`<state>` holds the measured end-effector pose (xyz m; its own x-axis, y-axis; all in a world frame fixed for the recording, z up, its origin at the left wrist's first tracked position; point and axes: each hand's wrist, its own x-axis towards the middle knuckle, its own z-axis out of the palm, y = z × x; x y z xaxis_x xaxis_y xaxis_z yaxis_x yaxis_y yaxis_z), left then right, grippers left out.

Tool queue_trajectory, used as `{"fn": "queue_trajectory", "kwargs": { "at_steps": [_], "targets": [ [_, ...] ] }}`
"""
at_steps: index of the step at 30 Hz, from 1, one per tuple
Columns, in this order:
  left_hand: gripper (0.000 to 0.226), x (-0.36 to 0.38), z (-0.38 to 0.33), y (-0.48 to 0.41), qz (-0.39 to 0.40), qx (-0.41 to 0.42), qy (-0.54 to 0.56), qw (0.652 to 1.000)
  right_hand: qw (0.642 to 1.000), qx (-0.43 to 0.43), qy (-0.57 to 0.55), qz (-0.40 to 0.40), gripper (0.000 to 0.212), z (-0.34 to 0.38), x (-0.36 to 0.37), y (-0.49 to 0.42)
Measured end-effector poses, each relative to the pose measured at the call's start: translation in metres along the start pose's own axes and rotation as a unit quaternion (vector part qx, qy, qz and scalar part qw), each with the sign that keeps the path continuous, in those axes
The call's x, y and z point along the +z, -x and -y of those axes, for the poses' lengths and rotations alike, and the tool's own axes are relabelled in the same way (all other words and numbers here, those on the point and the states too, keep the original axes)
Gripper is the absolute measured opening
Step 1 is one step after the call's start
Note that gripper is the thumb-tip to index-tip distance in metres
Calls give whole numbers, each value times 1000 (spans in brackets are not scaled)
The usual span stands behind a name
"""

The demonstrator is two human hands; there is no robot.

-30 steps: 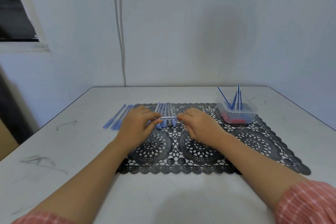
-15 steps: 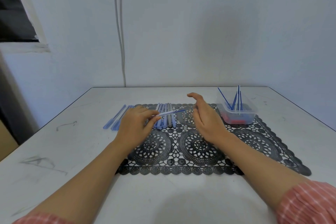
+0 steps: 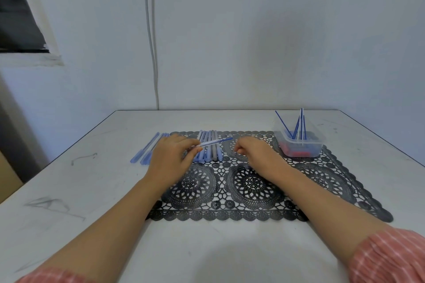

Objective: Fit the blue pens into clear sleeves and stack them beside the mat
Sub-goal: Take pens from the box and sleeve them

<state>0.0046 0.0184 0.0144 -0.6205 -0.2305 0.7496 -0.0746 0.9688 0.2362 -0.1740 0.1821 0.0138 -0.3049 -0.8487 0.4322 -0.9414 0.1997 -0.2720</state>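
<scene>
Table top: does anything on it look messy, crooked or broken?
Nothing spilled or broken. The white table has dark scuff marks on its left side, and the thin blue pens in the clear tub lean at different angles. The pen pinched by the left hand pokes partly out of its sleeve.

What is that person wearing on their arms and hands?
The left sleeve and right sleeve are pinkish-red with thin white stripes. Past them the forearms are bare. The left hand and right hand wear no gloves, and no watch or rings show.
</scene>
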Motion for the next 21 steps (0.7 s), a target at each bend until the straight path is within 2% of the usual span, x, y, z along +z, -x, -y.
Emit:
{"fn": "queue_trajectory", "kwargs": {
  "at_steps": [3,13,18,21],
  "targets": [
    [45,1,1,0,5,-5,2,1000,998,-37,25,33,12,-2,3,1],
    [42,2,2,0,8,1,5,1000,995,-24,58,82,28,4,0,2],
    [43,2,2,1,9,-1,8,1000,995,-1,76,68,33,11,-10,6],
    [43,2,2,1,13,1,7,1000,996,13,79,32,39,11,-14,9]
  ]
}}
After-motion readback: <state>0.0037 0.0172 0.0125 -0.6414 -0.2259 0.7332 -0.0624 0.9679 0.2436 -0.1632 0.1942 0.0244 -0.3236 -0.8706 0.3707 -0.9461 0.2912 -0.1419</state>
